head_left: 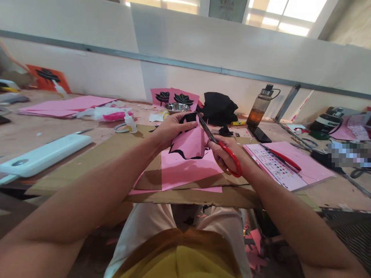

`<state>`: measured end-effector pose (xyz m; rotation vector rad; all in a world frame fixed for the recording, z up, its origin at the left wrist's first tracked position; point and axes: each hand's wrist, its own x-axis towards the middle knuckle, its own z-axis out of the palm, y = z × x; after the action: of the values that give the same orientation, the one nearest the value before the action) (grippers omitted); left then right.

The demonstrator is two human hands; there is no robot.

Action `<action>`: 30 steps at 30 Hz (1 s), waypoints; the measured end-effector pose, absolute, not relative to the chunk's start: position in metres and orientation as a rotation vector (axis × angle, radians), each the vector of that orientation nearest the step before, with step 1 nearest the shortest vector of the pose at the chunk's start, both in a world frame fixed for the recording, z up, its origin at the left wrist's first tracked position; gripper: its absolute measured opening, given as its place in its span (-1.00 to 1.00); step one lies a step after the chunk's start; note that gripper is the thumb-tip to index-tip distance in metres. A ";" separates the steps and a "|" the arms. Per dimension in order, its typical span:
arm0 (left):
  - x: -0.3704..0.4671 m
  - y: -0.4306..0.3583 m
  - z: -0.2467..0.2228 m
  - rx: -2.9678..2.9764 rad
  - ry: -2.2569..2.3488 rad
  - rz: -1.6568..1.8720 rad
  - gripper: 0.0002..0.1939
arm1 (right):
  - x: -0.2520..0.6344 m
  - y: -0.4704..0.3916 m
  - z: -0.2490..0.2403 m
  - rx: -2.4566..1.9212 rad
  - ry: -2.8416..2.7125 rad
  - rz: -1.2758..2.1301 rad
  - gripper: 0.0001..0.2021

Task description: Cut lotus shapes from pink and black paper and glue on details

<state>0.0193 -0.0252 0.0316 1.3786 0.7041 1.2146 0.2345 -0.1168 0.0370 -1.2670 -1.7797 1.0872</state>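
Note:
My left hand (178,125) grips a piece of pink paper backed with black material (188,143), thumb on top, held above the cardboard. In my right hand (224,152) are red-handled scissors (232,156), fingers wrapped around the handles. Their dark blades point up and away, meeting the upper right edge of the pink piece; whether the blades are parted there is hard to see. Below, a pink paper sheet (176,173) lies on the brown cardboard (234,195) at the table's front edge.
Behind my hands stand a metal bowl (177,107), a black cloth heap (220,108) and pink cards with black shapes (182,98). Rightward are a drink bottle (259,106), a phone (259,134) and a colour chart (271,162) under red-handled tweezers (285,159). A white device (48,156) lies left.

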 end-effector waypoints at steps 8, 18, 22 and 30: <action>0.019 -0.023 0.030 1.411 0.702 1.198 -0.41 | 0.236 -0.114 0.029 -1.216 -1.827 0.989 -0.69; 0.012 -0.019 0.036 1.529 0.820 1.228 -0.39 | 0.245 -0.098 0.017 -1.110 -1.642 0.863 -0.63; 0.010 -0.023 0.040 1.669 0.857 1.222 -0.43 | 0.251 -0.090 0.017 -0.988 -1.634 0.697 -0.62; 0.007 -0.022 0.040 2.018 0.773 1.104 -0.41 | 0.254 -0.081 0.025 -0.835 -1.516 0.665 -0.49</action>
<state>0.0073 -0.0220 0.0404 2.0182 0.7727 1.1038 0.2536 -0.0809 0.0245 -0.8352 -1.5157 0.6647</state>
